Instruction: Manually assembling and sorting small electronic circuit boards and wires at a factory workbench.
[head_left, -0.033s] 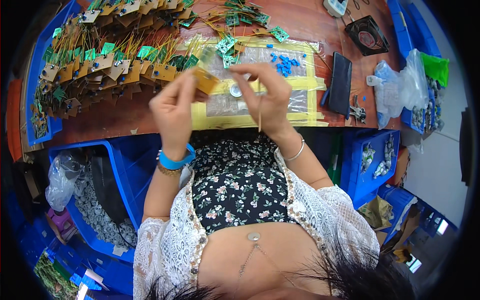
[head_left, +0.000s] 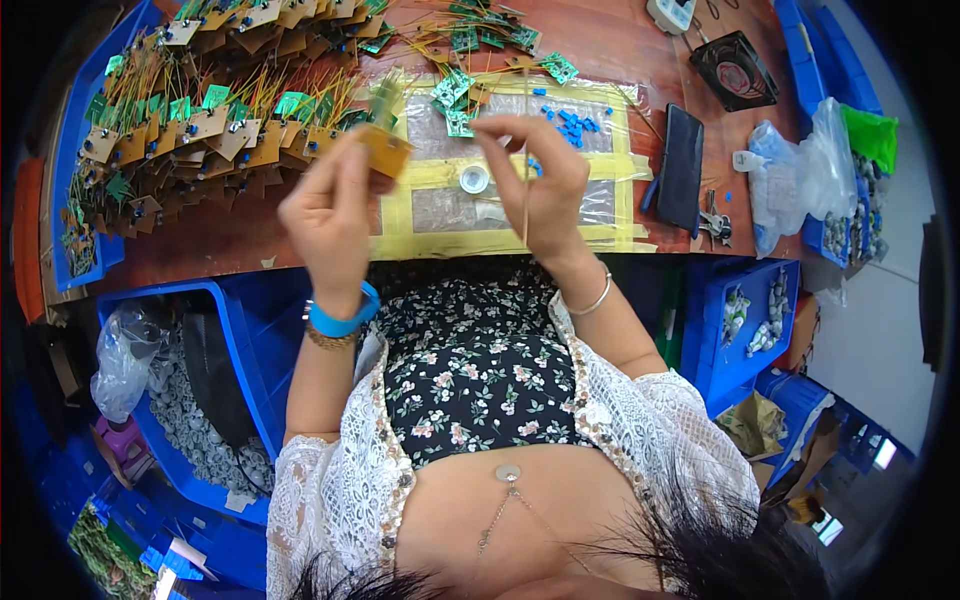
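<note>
My left hand (head_left: 325, 210) is closed, pinching a small yellow-brown circuit board (head_left: 385, 152) between thumb and fingers. A blurred green board (head_left: 382, 100) shows just beyond it. My right hand (head_left: 540, 180), raised over the taped mat, has thumb and forefinger brought close together. A thin light-brown stick (head_left: 526, 205) stands nearly upright in that hand. Whether its fingertips hold anything else is too small to tell. Between the hands a small round white dish (head_left: 474, 180) sits on the clear mat edged with yellow tape (head_left: 440, 245). Green circuit boards (head_left: 453, 88) lie beyond the hands.
Wired boards (head_left: 230, 135) are heaped at the left in a blue tray (head_left: 62, 200). Small blue parts (head_left: 575, 130) lie scattered on the mat's right half. Further right are a black phone (head_left: 682, 160), keys (head_left: 714, 222), a fan (head_left: 735, 70) and plastic bags (head_left: 800, 175).
My left hand has moved left with the board, away from the right hand. My right hand has shifted slightly right, and the stick in it stands higher. More of the white dish shows.
</note>
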